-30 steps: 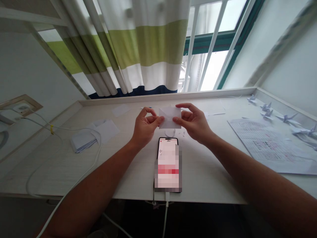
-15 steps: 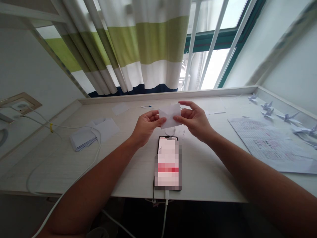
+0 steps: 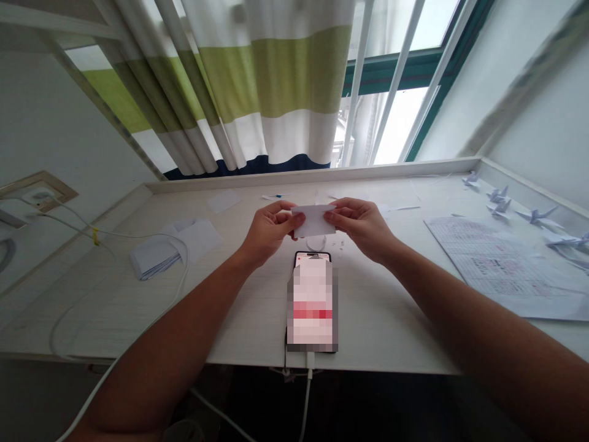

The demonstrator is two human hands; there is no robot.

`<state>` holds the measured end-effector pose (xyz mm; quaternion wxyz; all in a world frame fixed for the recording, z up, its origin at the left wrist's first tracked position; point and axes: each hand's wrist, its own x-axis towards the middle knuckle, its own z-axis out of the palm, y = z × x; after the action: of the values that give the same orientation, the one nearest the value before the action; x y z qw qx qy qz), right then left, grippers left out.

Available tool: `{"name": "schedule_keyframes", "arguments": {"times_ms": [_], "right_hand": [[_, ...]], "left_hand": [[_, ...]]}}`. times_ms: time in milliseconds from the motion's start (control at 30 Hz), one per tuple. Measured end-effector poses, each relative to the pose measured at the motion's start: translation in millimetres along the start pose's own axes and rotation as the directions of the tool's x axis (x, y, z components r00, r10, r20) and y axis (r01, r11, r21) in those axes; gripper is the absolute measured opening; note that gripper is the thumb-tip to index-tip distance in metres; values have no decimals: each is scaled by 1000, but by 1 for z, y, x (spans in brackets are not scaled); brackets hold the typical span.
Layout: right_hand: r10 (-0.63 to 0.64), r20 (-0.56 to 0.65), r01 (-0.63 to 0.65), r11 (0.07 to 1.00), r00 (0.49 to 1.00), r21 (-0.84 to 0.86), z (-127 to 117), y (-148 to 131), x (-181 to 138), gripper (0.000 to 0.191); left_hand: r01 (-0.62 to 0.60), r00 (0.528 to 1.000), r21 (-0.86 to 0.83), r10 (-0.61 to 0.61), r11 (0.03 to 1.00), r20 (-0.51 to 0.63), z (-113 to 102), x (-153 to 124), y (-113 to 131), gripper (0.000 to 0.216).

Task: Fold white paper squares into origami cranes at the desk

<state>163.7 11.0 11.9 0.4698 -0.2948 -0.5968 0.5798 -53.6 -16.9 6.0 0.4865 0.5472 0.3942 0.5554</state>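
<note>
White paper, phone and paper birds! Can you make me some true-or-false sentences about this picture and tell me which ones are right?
1. The left hand and right hand both hold the white paper. True.
2. The paper birds are on the left side of the desk. False: they are on the right side.
3. A white cable is plugged into the phone. True.
4. The right hand is holding the phone. False: the phone lies on the desk.
5. The curtain is partly green. True.

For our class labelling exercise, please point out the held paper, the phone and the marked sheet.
Held paper [image 3: 315, 223]: head view, middle of its face.
Phone [image 3: 313, 299]: head view, on its screen.
Marked sheet [image 3: 494, 264]: head view, its written area.
</note>
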Motion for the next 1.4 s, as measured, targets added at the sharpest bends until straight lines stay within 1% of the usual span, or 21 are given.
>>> {"name": "schedule_keyframes", "arguments": {"times_ms": [100,133,200,333,433,533,700,867,1000,1133,1233,1400], "right_hand": [[-11,32,12,1000,999,-25,-2,-2,0,9],[-6,36,7,1000,999,-28,-2,-3,0,7],[8,36,-7,1000,999,-13,-2,-5,-1,13],[24,44,-24,1000,999,-14,-1,-5,-1,17],[23,41,-23,1000,999,-17,0,-2,-1,36],[11,41,-12,1000,999,0,0,0,-1,46],[18,51,-17,1000,999,-24,-2,-3,-1,44],[21,82,-11,992,996,-126,1,-5,-3,31],[4,51,5,985,999,-175,3,-3,-3,26],[-8,49,19,977,999,-213,4,-1,-4,28],[-14,56,27,970,998,-241,5,-2,-5,31],[17,98,15,950,995,-313,3,-5,-5,35]], "left_hand": [[26,999,-47,-23,999,50,-1,-2,4,15],[23,998,-59,-19,998,62,-1,-3,5,13],[5,997,-58,-1,998,71,0,-4,6,15],[-60,996,73,55,996,66,4,-5,3,17],[-86,996,100,83,991,38,7,-5,1,27],[-63,998,94,61,994,27,7,-5,0,39],[-57,998,104,53,993,42,6,-5,1,46],[-69,997,111,64,991,52,7,-6,-1,42],[-72,994,131,61,989,90,6,-6,-4,42],[-49,992,150,31,987,118,4,-7,-7,39],[-33,994,187,13,982,106,5,-8,-8,32],[-45,996,214,28,976,81,6,-8,-6,32]]}}
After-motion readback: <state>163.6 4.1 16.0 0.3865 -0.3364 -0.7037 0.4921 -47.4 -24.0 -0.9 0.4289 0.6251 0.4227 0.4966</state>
